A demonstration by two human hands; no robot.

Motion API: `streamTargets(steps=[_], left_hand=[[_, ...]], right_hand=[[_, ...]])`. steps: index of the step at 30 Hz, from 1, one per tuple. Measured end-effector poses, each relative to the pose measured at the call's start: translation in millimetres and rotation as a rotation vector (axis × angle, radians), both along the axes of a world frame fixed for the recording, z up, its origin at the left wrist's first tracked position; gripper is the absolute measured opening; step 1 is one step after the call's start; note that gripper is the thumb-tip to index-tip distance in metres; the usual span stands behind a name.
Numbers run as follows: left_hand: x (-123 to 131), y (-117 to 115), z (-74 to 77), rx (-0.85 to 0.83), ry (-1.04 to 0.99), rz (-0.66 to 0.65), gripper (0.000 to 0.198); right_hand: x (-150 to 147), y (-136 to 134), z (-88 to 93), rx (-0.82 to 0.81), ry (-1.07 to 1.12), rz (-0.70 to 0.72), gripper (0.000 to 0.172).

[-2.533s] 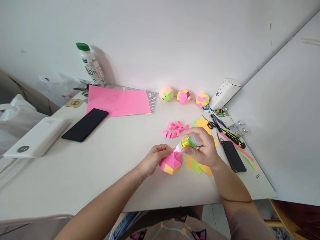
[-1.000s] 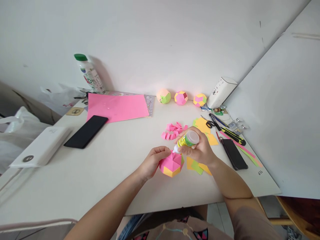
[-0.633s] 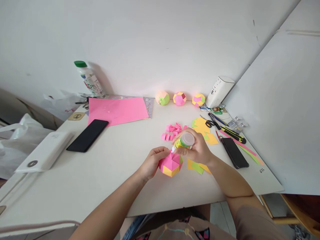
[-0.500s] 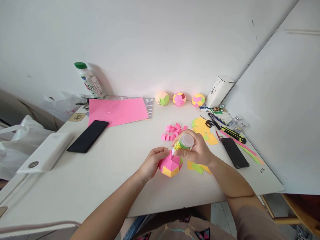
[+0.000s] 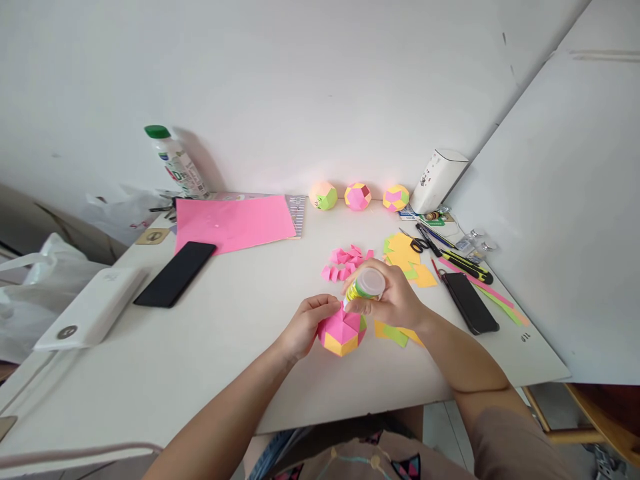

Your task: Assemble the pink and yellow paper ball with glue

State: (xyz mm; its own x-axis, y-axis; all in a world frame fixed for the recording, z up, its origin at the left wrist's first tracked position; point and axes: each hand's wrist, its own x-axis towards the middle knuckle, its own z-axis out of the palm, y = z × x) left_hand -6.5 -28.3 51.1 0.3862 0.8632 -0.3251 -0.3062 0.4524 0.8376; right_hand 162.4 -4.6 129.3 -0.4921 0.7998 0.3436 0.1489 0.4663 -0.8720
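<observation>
Our L hand (image 5: pixel 306 321) pinches the pink, yellow & green faceted paper ball (image 5: pixel 342 335) over the white tabletop (image 5: pixel 240 313), nr its front edge; our R hand (image 5: pixel 400 297) grips the green-and-yellow-labelled plastic bottle (image 5: pixel 371 283), tipped down at the ball's top (can't tell if touching)

a white table (image 5: pixel 250 293) carries pink scraps (image 5: pixel 346 256); three paper balls (image 5: pixel 357 198); a power bank (image 5: pixel 95 303).

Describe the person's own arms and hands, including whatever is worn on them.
The left hand and right hand are ungloved, with no ring or watch visible. A plain grey-brown short sleeve covers the right upper arm; no sleeve shows on the left. A thin dark line crosses near the right elbow, perhaps a skin crease or a band.
</observation>
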Motion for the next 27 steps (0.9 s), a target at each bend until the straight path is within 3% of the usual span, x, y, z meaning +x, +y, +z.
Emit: streamTargets(steps=[6,27], left_hand=[[-0.4,1.0,-1.8,0.011,0.005,-0.001,0.023],[0.0,1.2,-3.4,0.018,0.009,-0.004,0.023]], right_hand=[[0.5,0.5,-0.9,-0.001,-0.033,-0.056,0.043],[-0.6,0.5,1.1,-0.073,-0.015,-0.039,0.040]])
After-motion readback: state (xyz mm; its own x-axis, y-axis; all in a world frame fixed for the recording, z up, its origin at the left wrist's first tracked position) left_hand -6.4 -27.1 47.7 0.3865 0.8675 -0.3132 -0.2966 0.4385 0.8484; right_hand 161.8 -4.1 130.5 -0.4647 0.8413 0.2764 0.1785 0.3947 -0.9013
